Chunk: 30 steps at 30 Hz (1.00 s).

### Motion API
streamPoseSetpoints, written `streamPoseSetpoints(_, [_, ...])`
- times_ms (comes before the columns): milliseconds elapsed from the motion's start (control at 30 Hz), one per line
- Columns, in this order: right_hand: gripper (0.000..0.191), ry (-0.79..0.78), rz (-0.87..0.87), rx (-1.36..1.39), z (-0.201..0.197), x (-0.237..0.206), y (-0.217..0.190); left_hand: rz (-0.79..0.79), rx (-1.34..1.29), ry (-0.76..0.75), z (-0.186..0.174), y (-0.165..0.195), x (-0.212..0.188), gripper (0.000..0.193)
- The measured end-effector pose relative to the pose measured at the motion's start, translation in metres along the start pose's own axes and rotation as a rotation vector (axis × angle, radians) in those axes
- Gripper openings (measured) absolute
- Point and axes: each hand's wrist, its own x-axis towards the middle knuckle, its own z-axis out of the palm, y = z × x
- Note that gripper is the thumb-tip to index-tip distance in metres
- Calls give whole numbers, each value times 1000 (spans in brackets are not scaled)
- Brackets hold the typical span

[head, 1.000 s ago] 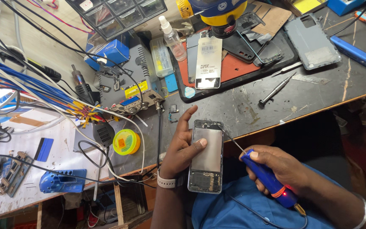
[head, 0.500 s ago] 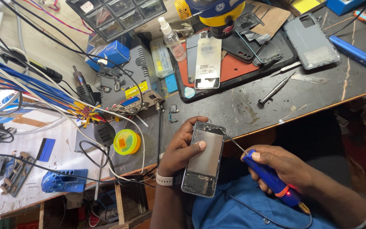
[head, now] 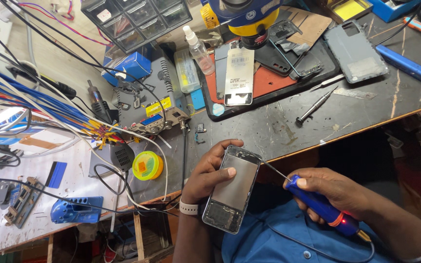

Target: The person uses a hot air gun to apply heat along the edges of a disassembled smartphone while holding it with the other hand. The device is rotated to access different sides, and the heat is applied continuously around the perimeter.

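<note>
1. The left hand (head: pixel 210 178) holds an opened phone (head: pixel 231 190) from the side, thumb lying on its grey plate, fingers closed around the edge. The phone is just in front of the near edge of the dark workbench (head: pixel 288 126), above the person's blue shirt.
2. The right hand (head: pixel 332 190) is closed around a blue pen-shaped tool (head: pixel 320 207); its thin tip touches the upper right edge of the phone. A small red light glows near the tool's back end.
3. Beyond the phone, on a red mat (head: pixel 269 83), lies a long white packet (head: pixel 239 75) with a dark label.
4. Left of this packet stand a clear spray bottle (head: pixel 198 48) and a clear flat box (head: pixel 187 70) with yellow content.
5. Further left of the packet is a blue carton (head: pixel 131 67), and behind it a drawer cabinet (head: pixel 137 17) with small parts that I cannot identify.
6. Left of the phone lies a round yellow-green tin (head: pixel 147 165) with an orange label.
</note>
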Motion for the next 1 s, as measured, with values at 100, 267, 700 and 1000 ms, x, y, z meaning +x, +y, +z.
streamPoseSetpoints(100, [49, -11, -1, 6, -3, -1, 1, 0, 9, -11, -1, 0, 1, 69])
streamPoseSetpoints(267, [49, -18, -9, -22, -11, -1, 4, -21, 11, -25, -2, 1, 2, 68])
streamPoseSetpoints(700, [43, 237, -19, -149, -38, 4, -8, -173, -144, -190, 16, -20, -10, 74])
streamPoseSetpoints(1000, [50, -17, -334, 6, -35, -14, 6, -90, -4, 145, 33, -16, -15, 68])
